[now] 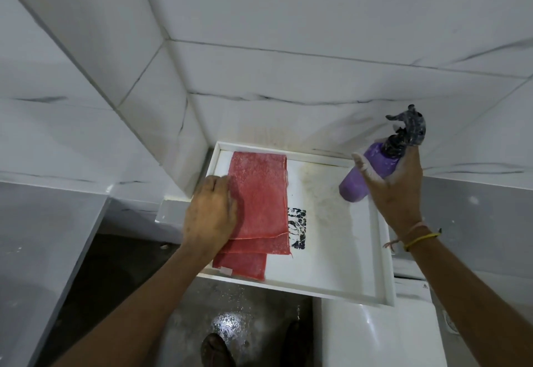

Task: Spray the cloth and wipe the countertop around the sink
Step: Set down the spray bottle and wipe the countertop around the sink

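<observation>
A folded red cloth (pixel 259 208) lies flat on the left part of a white raised-edge counter tray (pixel 331 262). My left hand (pixel 210 213) rests palm down on the cloth's left edge, fingers together. My right hand (pixel 395 190) holds a purple spray bottle (pixel 366 176) above the tray's right side, tilted, with its dark trigger head (pixel 409 124) up and to the right. A black patterned patch (pixel 297 228) sits on the white surface beside the cloth. Brownish grime marks the surface near the back right.
White marble-look tiled walls (pixel 288 78) form a corner behind the tray. A grey ledge (pixel 43 236) runs on the left. A white basin or fixture (pixel 375 335) sits below right. Wet grey floor (pixel 230 317) and my feet show beneath.
</observation>
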{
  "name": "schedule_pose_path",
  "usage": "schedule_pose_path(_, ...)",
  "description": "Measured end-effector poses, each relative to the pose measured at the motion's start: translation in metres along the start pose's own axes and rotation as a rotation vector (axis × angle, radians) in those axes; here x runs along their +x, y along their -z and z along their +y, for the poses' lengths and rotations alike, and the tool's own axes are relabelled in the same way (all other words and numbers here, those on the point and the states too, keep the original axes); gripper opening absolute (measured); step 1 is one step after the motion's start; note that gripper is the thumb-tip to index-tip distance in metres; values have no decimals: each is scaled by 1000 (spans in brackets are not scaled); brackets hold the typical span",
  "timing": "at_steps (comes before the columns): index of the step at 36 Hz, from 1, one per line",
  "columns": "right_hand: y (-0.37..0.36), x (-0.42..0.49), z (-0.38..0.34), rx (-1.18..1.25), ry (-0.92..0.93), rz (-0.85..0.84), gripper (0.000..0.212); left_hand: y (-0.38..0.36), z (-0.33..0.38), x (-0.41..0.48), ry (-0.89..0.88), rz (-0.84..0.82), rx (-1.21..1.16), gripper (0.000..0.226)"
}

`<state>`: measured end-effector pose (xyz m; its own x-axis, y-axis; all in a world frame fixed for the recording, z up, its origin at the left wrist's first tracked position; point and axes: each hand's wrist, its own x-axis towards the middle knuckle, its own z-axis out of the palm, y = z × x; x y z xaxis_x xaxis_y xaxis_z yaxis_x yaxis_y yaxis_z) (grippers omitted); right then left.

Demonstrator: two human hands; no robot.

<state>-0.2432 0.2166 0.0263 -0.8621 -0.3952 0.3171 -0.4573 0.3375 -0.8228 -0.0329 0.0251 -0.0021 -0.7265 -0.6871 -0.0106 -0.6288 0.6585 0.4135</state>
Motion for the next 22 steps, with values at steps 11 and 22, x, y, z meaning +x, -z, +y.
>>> schedule_pose_path(11,12,-91,-12,118,-189,268,82,-13,39,63,448,-140,-65,52)
schedule_pose_path(22,13,-174,-44,337,-443,-34,27,19,36,54,349,-198,-778,8)
